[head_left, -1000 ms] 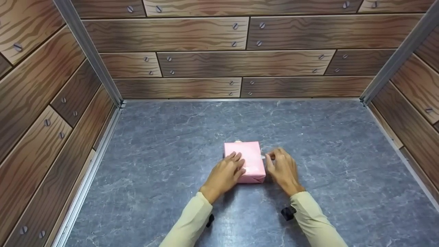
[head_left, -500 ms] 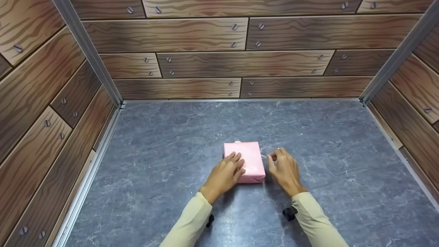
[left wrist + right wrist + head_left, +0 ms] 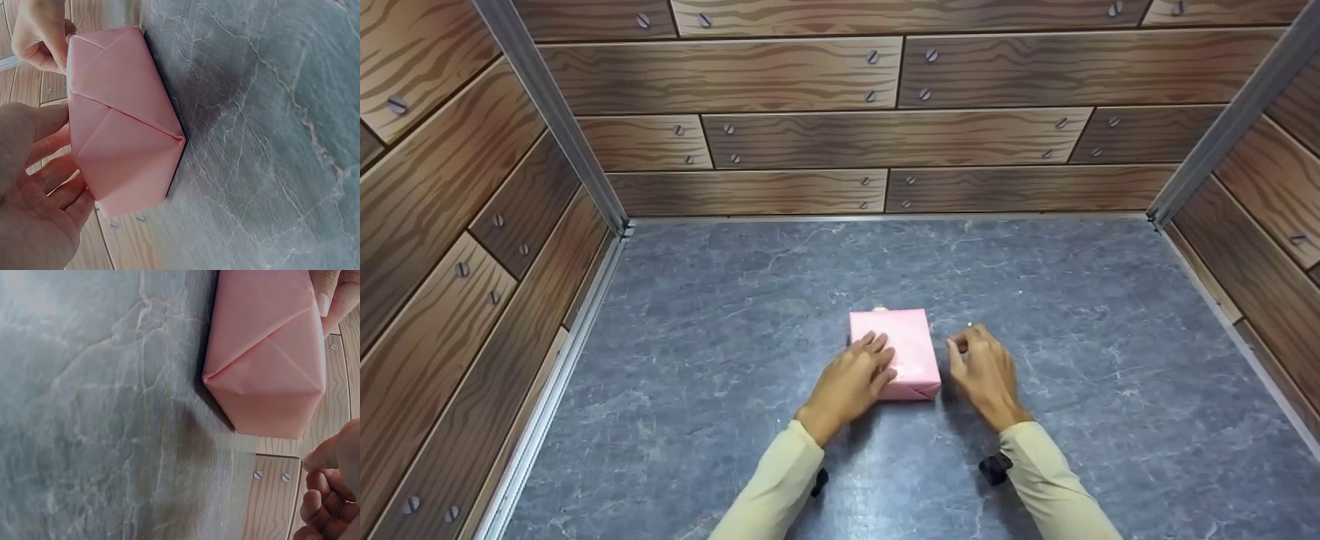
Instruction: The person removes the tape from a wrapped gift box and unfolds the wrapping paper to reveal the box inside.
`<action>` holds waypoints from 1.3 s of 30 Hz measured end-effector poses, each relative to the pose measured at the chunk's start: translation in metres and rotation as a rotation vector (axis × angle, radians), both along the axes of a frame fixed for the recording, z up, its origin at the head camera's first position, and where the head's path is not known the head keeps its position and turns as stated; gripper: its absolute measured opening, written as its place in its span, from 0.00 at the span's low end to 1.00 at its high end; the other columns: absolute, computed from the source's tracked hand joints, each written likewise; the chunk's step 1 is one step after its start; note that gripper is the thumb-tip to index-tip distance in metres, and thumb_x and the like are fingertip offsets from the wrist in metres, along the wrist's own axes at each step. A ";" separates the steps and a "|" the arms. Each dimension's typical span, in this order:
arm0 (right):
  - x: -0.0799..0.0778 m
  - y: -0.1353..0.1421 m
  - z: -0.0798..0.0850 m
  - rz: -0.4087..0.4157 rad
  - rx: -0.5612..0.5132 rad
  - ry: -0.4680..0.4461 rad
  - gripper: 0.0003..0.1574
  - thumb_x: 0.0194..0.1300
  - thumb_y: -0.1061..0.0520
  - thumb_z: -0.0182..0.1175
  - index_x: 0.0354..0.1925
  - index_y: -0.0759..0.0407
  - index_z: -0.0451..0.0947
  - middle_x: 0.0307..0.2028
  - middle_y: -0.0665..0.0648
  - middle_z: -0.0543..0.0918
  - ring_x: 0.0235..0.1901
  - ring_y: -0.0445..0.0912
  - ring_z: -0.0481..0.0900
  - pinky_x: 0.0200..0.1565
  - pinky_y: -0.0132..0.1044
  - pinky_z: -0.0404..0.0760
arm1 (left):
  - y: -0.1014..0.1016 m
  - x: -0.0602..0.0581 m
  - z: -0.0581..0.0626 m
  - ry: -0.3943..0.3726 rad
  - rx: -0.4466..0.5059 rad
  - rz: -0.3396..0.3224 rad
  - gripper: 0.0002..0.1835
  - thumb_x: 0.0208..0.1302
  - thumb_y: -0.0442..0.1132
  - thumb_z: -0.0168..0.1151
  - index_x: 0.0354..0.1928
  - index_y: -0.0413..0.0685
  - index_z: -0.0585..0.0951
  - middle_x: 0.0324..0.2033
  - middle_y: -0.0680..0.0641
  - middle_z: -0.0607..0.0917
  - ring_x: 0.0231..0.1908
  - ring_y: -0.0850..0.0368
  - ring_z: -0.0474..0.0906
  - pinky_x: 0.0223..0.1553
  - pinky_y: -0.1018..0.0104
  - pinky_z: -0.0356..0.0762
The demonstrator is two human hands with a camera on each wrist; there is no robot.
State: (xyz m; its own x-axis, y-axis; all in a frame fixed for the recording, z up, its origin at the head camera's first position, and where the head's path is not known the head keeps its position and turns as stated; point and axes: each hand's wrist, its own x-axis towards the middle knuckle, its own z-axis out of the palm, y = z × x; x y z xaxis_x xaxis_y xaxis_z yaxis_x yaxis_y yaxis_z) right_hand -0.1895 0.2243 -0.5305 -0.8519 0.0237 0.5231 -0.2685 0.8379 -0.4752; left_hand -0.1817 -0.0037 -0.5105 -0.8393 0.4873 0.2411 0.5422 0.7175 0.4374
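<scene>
A pink paper-wrapped box (image 3: 911, 349) lies on the grey marbled surface, its folded end plain in both wrist views. My left hand (image 3: 849, 379) rests on top of it with the fingers spread. Just off the box's right side is my right hand (image 3: 984, 375), thumb and forefinger brought together. They pinch a thin, see-through strip that looks like clear tape, hardly visible now. In the right wrist view, the right hand's fingers (image 3: 323, 495) are curled, apart from the box.
A small pale thing (image 3: 880, 308) peeks out behind the box's far edge, mostly hidden. Wood-patterned walls (image 3: 802, 142) with metal corner strips enclose the surface at the back and both sides.
My right hand has drawn slightly right, away from the box. The pale strip seen between it and the box has turned thin and faded from sight. The left hand and box stayed put.
</scene>
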 end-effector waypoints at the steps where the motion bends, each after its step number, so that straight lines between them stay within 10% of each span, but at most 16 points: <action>1: 0.000 0.000 0.000 0.001 -0.003 -0.001 0.05 0.60 0.64 0.70 0.30 0.64 0.82 0.29 0.59 0.82 0.29 0.56 0.82 0.29 0.54 0.80 | 0.000 0.000 0.000 -0.001 -0.001 0.001 0.19 0.73 0.43 0.61 0.61 0.42 0.82 0.66 0.42 0.77 0.69 0.46 0.69 0.68 0.50 0.69; 39: 0.004 0.010 -0.003 -0.011 0.004 -0.045 0.06 0.65 0.64 0.66 0.30 0.65 0.82 0.29 0.58 0.79 0.27 0.54 0.78 0.29 0.53 0.77 | 0.000 -0.001 0.000 -0.025 -0.003 -0.005 0.18 0.74 0.42 0.60 0.60 0.43 0.83 0.66 0.42 0.77 0.70 0.46 0.68 0.69 0.51 0.68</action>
